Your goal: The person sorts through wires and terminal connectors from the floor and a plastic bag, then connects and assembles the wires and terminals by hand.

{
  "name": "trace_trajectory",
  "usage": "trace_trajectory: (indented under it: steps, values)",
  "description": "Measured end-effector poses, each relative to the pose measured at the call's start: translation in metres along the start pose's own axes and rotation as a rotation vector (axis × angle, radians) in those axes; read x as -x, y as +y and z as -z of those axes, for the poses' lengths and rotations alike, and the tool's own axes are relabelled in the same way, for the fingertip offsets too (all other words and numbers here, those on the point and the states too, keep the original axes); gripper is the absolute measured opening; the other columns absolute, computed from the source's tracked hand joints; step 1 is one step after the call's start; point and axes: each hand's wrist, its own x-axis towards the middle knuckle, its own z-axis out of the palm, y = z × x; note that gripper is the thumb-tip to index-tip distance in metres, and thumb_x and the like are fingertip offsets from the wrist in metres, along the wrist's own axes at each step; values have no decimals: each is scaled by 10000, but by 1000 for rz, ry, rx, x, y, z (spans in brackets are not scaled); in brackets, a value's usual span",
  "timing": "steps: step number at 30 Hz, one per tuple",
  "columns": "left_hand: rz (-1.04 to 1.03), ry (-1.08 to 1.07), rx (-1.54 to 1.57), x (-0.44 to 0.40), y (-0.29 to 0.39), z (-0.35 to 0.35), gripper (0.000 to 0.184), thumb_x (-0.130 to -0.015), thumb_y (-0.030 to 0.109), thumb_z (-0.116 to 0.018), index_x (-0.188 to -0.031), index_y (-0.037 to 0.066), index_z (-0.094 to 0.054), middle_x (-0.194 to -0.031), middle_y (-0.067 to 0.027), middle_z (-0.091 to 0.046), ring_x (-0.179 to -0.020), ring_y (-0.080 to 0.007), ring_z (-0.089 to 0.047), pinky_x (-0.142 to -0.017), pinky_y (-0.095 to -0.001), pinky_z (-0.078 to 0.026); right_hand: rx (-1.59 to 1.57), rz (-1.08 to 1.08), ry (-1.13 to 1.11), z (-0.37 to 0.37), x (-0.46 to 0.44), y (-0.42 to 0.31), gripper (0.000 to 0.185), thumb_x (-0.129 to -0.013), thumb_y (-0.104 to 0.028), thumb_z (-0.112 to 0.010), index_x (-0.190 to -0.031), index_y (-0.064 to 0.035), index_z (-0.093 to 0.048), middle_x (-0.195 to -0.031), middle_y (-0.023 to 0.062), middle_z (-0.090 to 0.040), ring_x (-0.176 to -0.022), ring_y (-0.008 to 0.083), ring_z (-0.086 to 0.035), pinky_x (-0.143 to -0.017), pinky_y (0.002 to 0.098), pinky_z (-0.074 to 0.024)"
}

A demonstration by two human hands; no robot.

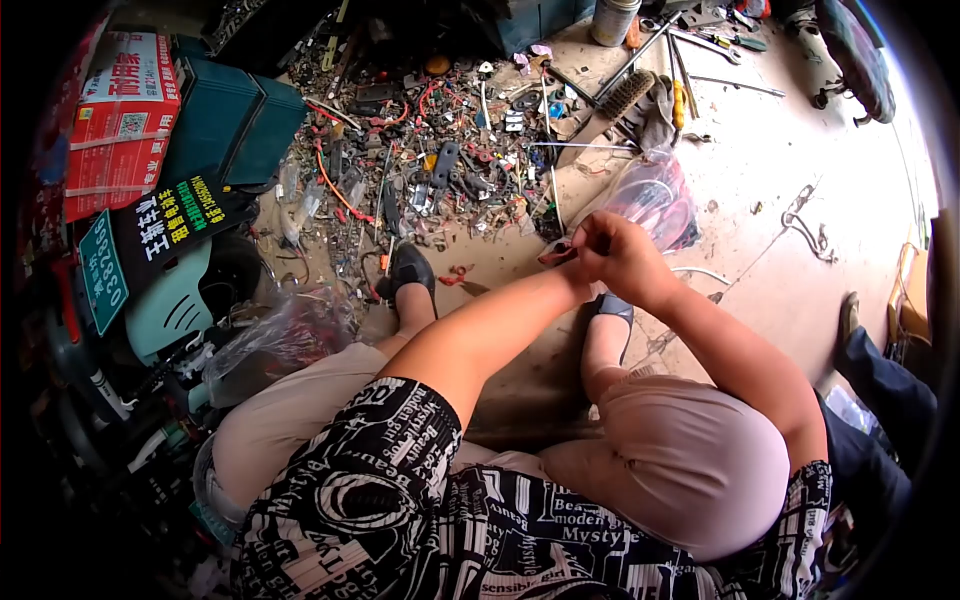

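Note:
My right hand (632,258) is closed, its fingers curled together in front of my lap, above the floor. What lies between its fingers is too small to make out. My left hand (584,270) meets it, mostly covered by the right one, so its fingers cannot be read. A dark red piece (556,253) shows just left of the two hands. Behind them lies a clear plastic bag (655,195) with pinkish tubing or wire inside.
A wide heap of small parts and wires (440,150) covers the floor ahead. A brush (625,95), a yellow-handled tool (678,103) and a can (613,20) lie beyond. Red boxes (120,120) stand left, near another plastic bag (285,340). Another person's leg (885,385) is at right.

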Motion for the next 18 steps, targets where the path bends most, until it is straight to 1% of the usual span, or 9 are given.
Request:
trace_trajectory:
  steps: [4, 8, 10, 11, 13, 14, 15, 17, 18]
  values:
    - [-10, -28, 29, 0, -1, 3, 262, -910, 135, -395, -1129, 52, -512, -1186, -110, -536, -1101, -231, -532, -915, -344, -440, -232, -86, -34, -1, 4, -10, 105, -805, 42, -554, -890, -20, -556, -777, 16, -556, -722, 75, -534, -657, 237, -466]
    - [-65, -77, 181, 17, -1, 18, 267, -912, 135, -380, -1132, 54, -509, -1194, -110, -531, -1104, -236, -530, -921, -349, -439, -58, -19, -5, -3, 0, 14, 96, -801, 23, -567, -888, -16, -556, -776, 15, -562, -692, 89, -540, -628, 250, -468]
    - [-40, -334, 256, 42, -5, 47, 270, -914, 135, -373, -1133, 55, -507, -1197, -111, -528, -1105, -239, -530, -924, -351, -438, 56, 40, 48, -4, -2, 21, 110, -787, 8, -585, -892, -12, -558, -773, 22, -571, -682, 101, -544, -617, 262, -466]
    - [56, -613, 5, 59, 3, 83, 259, -903, 146, -407, -1117, 58, -523, -1179, -125, -535, -1085, -261, -541, -894, -368, -460, 53, 49, 42, -4, -1, 20, 110, -787, 8, -585, -892, -12, -558, -773, 22, -571, -682, 101, -544, -617, 262, -466]
    - [-448, -376, -147, 116, -37, 91, 268, -851, 115, -512, -1115, 74, -530, -1176, -129, -547, -1109, -301, -521, -880, -383, -475, 181, -13, 62, -5, 1, 13, 129, -773, -23, -616, -889, -9, -561, -757, 41, -571, -689, 106, -540, -624, 265, -457]
    - [-442, -449, -169, 133, -41, 117, 265, -849, 111, -510, -1110, 81, -545, -1148, -119, -560, -1097, -301, -531, -867, -383, -484, 276, 12, 94, -7, 2, 14, 199, -761, -96, -654, -911, -22, -546, -749, 86, -579, -676, 167, -570, -628, 306, -467]
    - [-434, -521, -190, 149, -42, 145, 262, -847, 106, -507, -1104, 89, -559, -1119, -109, -572, -1085, -301, -541, -854, -383, -493, 279, 26, 85, -9, 5, 12, 199, -761, -96, -654, -911, -22, -546, -749, 86, -579, -676, 167, -570, -628, 306, -467]
    - [-336, -716, -283, 180, -58, 187, 210, -841, 114, -513, -1029, 82, -600, -1068, -100, -585, -1038, -301, -562, -839, -388, -497, 445, -1, 96, -13, 9, 7, 301, -745, -187, -684, -954, -43, -520, -767, 134, -591, -692, 277, -601, -642, 366, -476]
    - [-228, -756, -321, 191, -59, 205, 186, -834, 123, -526, -992, 77, -613, -1052, -104, -586, -1025, -302, -566, -840, -397, -492, 573, -12, 73, -12, 12, 6, 367, -736, -227, -688, -987, -63, -477, -813, 169, -604, -761, 367, -606, -664, 423, -474]
